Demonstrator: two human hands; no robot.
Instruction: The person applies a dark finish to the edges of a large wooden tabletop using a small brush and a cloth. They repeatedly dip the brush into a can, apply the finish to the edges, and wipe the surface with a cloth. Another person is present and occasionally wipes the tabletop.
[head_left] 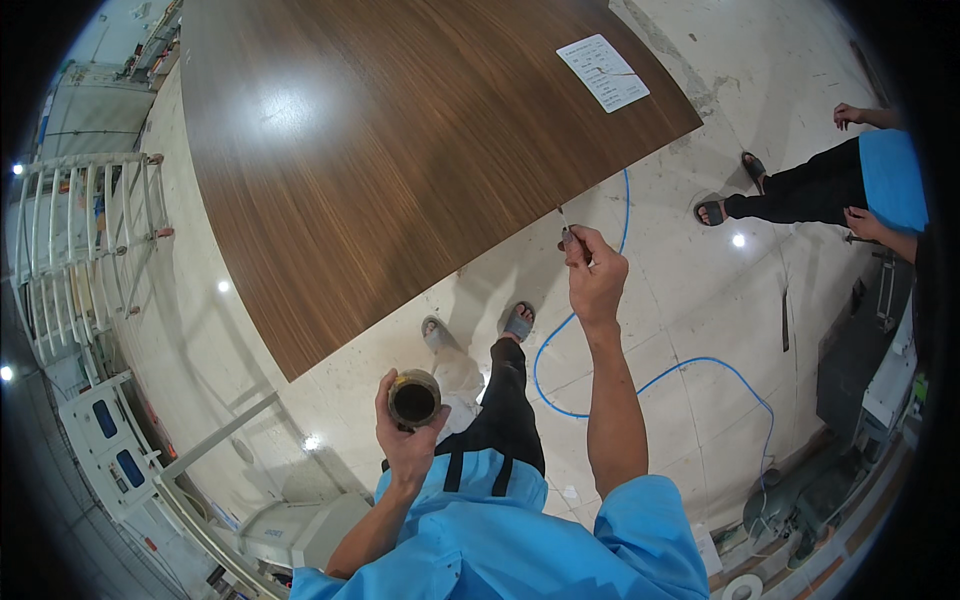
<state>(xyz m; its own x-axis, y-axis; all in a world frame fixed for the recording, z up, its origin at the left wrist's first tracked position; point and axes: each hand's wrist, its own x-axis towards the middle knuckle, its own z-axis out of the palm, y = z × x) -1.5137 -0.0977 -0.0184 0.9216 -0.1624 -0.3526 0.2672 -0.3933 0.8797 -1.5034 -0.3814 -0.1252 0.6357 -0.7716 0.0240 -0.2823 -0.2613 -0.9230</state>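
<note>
Right grip: the right grip (598, 280) is closed, fingertips pinching a thin, pale, stick-like tool with a darker tip (564, 217).
Tool: slim and short where it shows; it points away from the person, its tip at the near edge of the panel. Whether it touches cannot be told.
Left grip: the left grip (408, 445) is wrapped around the side of a small round cup with a dark inside (414, 402), in front of the person's body.
Cup: open mouth facing up toward the camera, rim dull and stained, a yellowish patch on its far side; its material is unclear.
Panel: a large, flat, dark-brown wood-grain panel (390, 190) lies beyond both hands, streaked with fine darker lines, smooth enough to throw back a bright white glare at its upper left. What carries it is hidden.
Paper: a white rectangular printed sheet (604, 72), with a brown line across it, lies on the panel near its right corner.
Floor: pale tiles (690, 290), scuffed, crossed by a looping bright-blue hose (552, 347).
Right side: a co-worker in a blue top and black trousers (800, 192) stands well apart from the right hand.
Left side: a white barred metal rack (88, 240).
</note>
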